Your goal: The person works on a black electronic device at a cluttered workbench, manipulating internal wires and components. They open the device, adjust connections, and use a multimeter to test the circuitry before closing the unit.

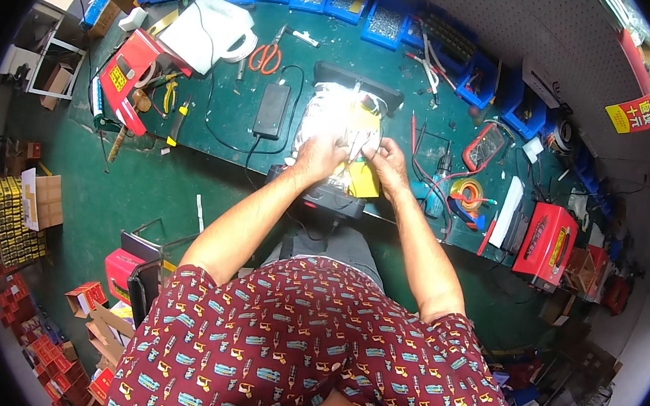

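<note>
In front of me on the bench lies an opened device with black end panels (338, 202), its middle washed out by glare. A yellow sheet (365, 180) sits along its right side. My left hand (320, 158) rests over the bright middle, fingers bent and pressed together; what they hold is lost in the glare. My right hand (388, 165) is at the right edge of the yellow sheet, thumb and fingers pinched at a pale piece too bright to name. A black power adapter (272, 110) with a cable lies left of the device.
Orange-handled scissors (265, 58), a yellow utility knife (178, 122) and a red case (129, 78) lie to the left. At right are a red multimeter (484, 147), a cordless drill (437, 194), tape rolls (467, 192) and a red box (546, 244). Blue parts bins (385, 21) line the back.
</note>
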`<state>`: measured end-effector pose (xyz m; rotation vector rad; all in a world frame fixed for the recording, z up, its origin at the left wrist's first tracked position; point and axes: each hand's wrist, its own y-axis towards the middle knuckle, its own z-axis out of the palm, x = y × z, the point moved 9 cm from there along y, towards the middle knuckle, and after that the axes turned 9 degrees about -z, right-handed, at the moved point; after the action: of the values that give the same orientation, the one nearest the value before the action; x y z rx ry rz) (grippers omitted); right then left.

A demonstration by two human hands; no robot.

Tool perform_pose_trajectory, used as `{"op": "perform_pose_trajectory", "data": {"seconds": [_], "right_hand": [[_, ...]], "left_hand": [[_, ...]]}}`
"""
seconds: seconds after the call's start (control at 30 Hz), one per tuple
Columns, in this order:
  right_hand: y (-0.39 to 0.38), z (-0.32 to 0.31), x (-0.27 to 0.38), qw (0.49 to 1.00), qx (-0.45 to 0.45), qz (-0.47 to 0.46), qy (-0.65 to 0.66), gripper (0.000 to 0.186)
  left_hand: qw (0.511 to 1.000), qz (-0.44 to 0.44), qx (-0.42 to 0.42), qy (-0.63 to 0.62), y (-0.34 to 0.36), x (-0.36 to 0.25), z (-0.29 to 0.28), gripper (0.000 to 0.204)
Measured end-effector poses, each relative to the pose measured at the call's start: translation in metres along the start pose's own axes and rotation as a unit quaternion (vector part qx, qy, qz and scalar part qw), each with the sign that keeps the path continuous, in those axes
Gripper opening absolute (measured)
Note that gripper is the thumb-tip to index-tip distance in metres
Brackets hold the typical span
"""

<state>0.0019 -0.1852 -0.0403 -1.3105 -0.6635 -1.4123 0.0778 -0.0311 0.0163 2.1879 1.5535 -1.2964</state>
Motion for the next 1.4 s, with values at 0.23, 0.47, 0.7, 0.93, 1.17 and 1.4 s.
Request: {"op": "perform_pose_trajectory", "data": {"seconds": [0.23, 0.47, 0.7, 0.93, 1.17, 1.4], "right_hand": [[0.009, 0.013, 0.001, 0.997, 0.069, 0.015, 0.044, 0.03], [0.012, 0.009, -0.006, 0.996, 0.063, 0.017, 0.059, 0.029], [0.008, 0.01, -0.016, 0.99, 0.041, 0.03, 0.135, 0.029], [0.009, 0.01, -0.004, 0.993, 0.067, 0.026, 0.09, 0.027], [0.011, 0.01, -0.001, 0.996, 0.068, 0.007, 0.054, 0.025], [0.009, 0.005, -0.018, 0.995, 0.026, 0.002, 0.1, 0.027]], "left_hand": [[0.998, 0.02, 0.048, 0.041, 0.012, -0.003, 0.0, 0.027], [0.998, 0.022, 0.054, 0.003, 0.009, -0.006, -0.002, 0.027], [0.996, 0.04, 0.069, -0.037, 0.011, 0.001, 0.008, 0.024], [0.993, 0.077, 0.094, -0.002, 0.017, -0.007, 0.007, 0.021], [0.99, 0.084, 0.112, -0.018, 0.02, 0.003, 0.012, 0.018], [0.99, 0.11, 0.081, -0.031, 0.009, -0.001, 0.006, 0.021]]}}
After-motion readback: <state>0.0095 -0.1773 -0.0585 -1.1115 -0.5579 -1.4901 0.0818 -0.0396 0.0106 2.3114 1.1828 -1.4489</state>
